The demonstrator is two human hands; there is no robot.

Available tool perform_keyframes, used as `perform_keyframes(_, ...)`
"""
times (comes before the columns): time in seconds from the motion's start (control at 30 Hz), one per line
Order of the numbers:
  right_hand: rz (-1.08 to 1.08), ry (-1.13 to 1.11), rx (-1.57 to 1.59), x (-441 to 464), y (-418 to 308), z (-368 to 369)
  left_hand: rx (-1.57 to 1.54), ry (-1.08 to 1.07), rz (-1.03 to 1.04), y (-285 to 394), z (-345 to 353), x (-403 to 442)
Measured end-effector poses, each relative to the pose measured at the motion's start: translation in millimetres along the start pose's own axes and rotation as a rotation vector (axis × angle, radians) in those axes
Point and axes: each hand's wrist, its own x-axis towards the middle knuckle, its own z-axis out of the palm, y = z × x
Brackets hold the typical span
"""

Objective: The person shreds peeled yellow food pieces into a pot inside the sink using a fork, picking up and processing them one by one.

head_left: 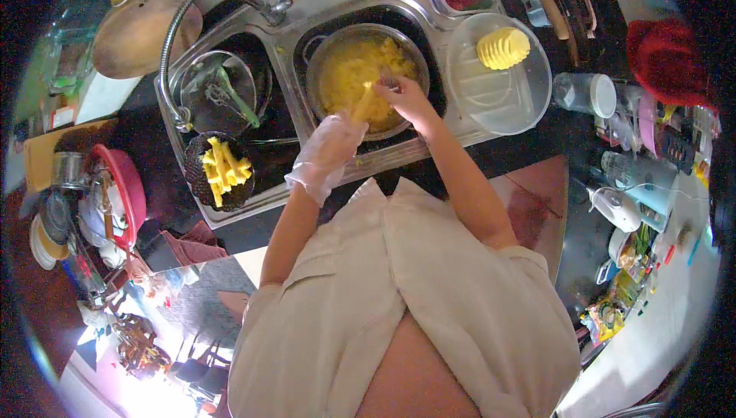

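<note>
A person's cream shirt (330, 311) fills the lower middle of the frame, seen from above. Beyond it, across the upper middle, stretches a stainless-steel double sink (337, 5). A round metal pot (315, 69) sits in its right basin, at the top centre of the frame, with shredded yellow pulp (354, 65) inside. To the pot's right, at upper right, a translucent plastic tray (491, 103) rests on the sink's ledge. The left hand (331, 148), in a clear plastic glove, reaches over the pot's near edge. A black basket (196, 159) stands left of that hand, at the sink's near left corner, heaped with yellow strips (224, 174). The bare right hand (412, 102) is over the right side of the pot. A peeled pineapple (504, 48) with spiral grooves lies on the tray's upper part, well apart from both hands.

Smallest is a single pineapple strip (363, 101), above the pulp. The left grip is closed around its lower end; its upper end pokes out, tilted towards the right hand. The right grip is pinched just beside that tip; whether it holds anything is too blurred to tell.
</note>
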Motion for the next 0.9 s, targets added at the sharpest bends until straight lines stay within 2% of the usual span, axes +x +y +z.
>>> perform_keyframes(0.03,0.015,-0.01,-0.021,3,5,2,-0.157,-0.03,-0.113,0,1,2)
perform_keyframes(0.07,0.029,-0.02,-0.042,5,9,3,-0.404,-0.032,-0.115,-7,8,8)
perform_keyframes(0.13,0.06,-0.09,0.003,-2,-3,4,-0.652,-0.026,-0.117,2,4,13)
perform_keyframes(0.2,0.091,-0.161,0.049,1,4,13,-1.279,-0.084,-0.731,13,0,17)
perform_keyframes(0.23,0.027,-0.127,0.048,11,32,23,-1.28,-0.085,-0.731,13,1,17)
perform_keyframes(0.3,-0.036,-0.088,0.043,14,36,24,-1.659,-0.004,-0.662,15,4,20)
perform_keyframes(0.4,0.054,-0.056,0.041,-14,-19,17,-1.741,0.058,-0.716,19,-1,21)
perform_keyframes(0.47,-0.342,0.013,-0.377,-28,-30,13,-1.741,0.047,-0.645,10,4,26)
perform_keyframes(0.53,-0.342,-0.041,-0.506,-30,-27,13,-1.741,0.033,-0.574,9,5,27)
perform_keyframes(0.57,-0.341,-0.096,-0.633,-31,-25,13,-1.712,0.06,-0.62,9,6,27)
perform_keyframes(0.63,-0.34,-0.092,-0.672,-32,-28,14,-1.682,0.089,-0.666,17,0,24)
perform_keyframes(0.7,-0.341,-0.086,-0.707,-33,-32,15,-1.474,0.09,-0.767,25,-8,18)
perform_keyframes(0.73,-0.355,-0.098,-0.731,-33,-33,15,-1.472,0.091,-0.767,19,-5,19)
perform_keyframes(0.8,-0.367,-0.107,-0.755,-34,-36,14,-1.263,-0.036,-0.789,5,2,21)
perform_keyframes(0.83,-0.376,-0.099,-0.795,-35,-38,16,-1.26,-0.039,-0.789,3,5,19)
perform_keyframes(0.9,-0.381,-0.088,-0.836,-35,-36,19,-1.276,0.054,-0.63,1,11,13)
